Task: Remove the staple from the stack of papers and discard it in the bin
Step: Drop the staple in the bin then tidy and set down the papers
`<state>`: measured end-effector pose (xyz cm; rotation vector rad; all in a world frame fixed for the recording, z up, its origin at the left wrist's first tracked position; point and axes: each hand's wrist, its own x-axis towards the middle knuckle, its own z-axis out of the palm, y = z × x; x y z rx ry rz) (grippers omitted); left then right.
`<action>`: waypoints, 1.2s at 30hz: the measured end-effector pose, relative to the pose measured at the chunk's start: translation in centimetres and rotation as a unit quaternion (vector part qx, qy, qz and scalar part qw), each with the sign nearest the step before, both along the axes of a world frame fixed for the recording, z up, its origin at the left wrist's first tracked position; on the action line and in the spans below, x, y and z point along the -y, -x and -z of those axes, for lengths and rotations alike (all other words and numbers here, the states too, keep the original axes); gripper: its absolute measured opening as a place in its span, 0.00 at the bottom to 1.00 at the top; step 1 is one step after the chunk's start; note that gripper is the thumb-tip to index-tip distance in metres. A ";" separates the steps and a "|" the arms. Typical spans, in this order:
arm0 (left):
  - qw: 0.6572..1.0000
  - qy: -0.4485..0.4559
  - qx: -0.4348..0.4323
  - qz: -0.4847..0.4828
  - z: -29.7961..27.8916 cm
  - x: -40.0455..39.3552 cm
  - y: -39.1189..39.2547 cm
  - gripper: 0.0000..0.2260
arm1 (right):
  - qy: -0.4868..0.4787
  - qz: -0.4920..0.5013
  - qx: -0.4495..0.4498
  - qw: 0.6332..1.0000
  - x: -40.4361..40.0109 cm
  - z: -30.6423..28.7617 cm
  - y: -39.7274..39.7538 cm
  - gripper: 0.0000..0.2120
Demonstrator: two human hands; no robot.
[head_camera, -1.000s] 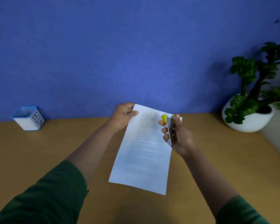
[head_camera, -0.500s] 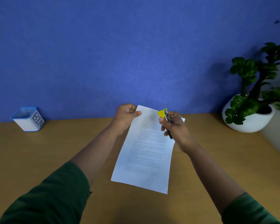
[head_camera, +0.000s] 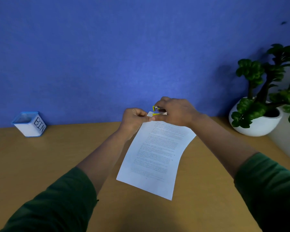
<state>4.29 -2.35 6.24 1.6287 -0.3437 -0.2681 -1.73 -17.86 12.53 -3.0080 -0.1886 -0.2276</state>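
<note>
The right hand (head_camera: 176, 113) has now brought the remover (head_camera: 157, 111) onto the papers' (head_camera: 156, 156) corner, gripping it; the left hand (head_camera: 134, 118) pinches that corner, so the pulling can begin.

Staple itself too small to see; plant (head_camera: 264, 91) cut by right edge.

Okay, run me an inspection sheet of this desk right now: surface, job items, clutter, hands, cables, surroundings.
Surface: wooden desk, lit dimly.
Job's things: stack of papers held up at its top corner; yellow staple remover at that corner; bin far left by the wall, upright. Staple too small to see.
Clutter: nothing seen.
Hands: left hand pinches the paper corner; right hand has a grip on the staple remover.
Cables: nothing seen.
Surroundings: blue wall; potted plant far right.
</note>
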 end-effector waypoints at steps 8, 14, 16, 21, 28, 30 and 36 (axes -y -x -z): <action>0.999 -0.010 0.012 -0.028 0.3 -0.2 -0.1 0.10 | 0.053 -0.049 -0.007 0.997 0.0 -0.2 -0.4 0.24; 0.999 -0.001 0.029 -0.031 0.1 -0.2 0.2 0.09 | 0.085 -0.056 0.002 0.995 -0.1 0.3 -0.1 0.24; 0.999 0.004 0.043 -0.029 0.1 -0.2 0.4 0.09 | 0.085 -0.063 0.002 0.994 -0.4 0.5 -0.1 0.23; 0.998 0.005 0.054 -0.031 0.1 -0.4 0.6 0.07 | 0.083 -0.070 0.014 0.994 -0.5 0.6 -0.1 0.22; 0.998 -0.004 0.056 -0.030 -0.2 -0.7 0.8 0.08 | 0.027 -0.035 0.030 0.999 -1.0 1.3 0.3 0.19; 0.998 -0.008 0.057 -0.025 -0.3 -0.8 0.9 0.09 | 0.012 -0.020 0.042 0.999 -1.1 1.6 0.5 0.17; 0.998 -0.008 0.051 -0.023 -0.4 -0.5 1.0 0.09 | -0.004 0.004 0.051 0.999 -0.6 2.2 0.8 0.18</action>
